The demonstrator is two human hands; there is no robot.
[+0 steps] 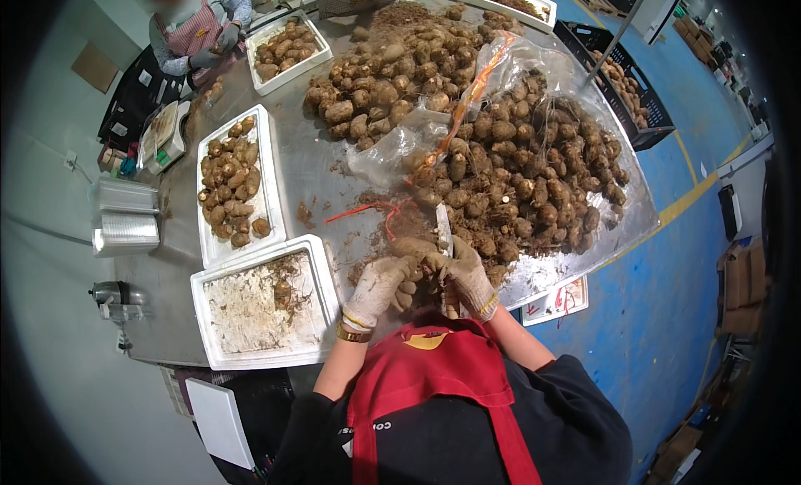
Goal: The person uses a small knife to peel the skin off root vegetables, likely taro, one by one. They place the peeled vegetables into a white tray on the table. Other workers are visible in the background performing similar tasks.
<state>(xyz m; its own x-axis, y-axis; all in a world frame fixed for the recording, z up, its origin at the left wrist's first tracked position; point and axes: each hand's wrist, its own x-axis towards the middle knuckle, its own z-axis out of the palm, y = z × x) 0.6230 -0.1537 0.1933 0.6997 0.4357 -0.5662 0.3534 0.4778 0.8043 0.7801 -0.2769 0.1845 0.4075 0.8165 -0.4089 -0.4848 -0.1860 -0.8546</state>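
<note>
My left hand (pixel 380 289), in a soiled knit glove, is closed on a long brown taro corm (pixel 410 248) in front of my red apron. Beside it my right hand (pixel 466 273), gloved too, grips a knife whose pale, dirty blade (pixel 443 225) points away from me and lies against the corm's end. Just beyond both hands, hairy taro corms (pixel 507 172) spill from a clear plastic bag (pixel 400 148) with an orange edge. A red string (pixel 366 211) lies among dark root scraps left of the blade.
On the metal table (pixel 300 172) at left are a foam tray of corms (pixel 275 200) and a dirt-strewn foam tray (pixel 216 353) with one corm. A second corm heap (pixel 388 78) lies farther back. Black crate (pixel 657 125) stands right. A gloved co-worker (pixel 200 40) is at upper left.
</note>
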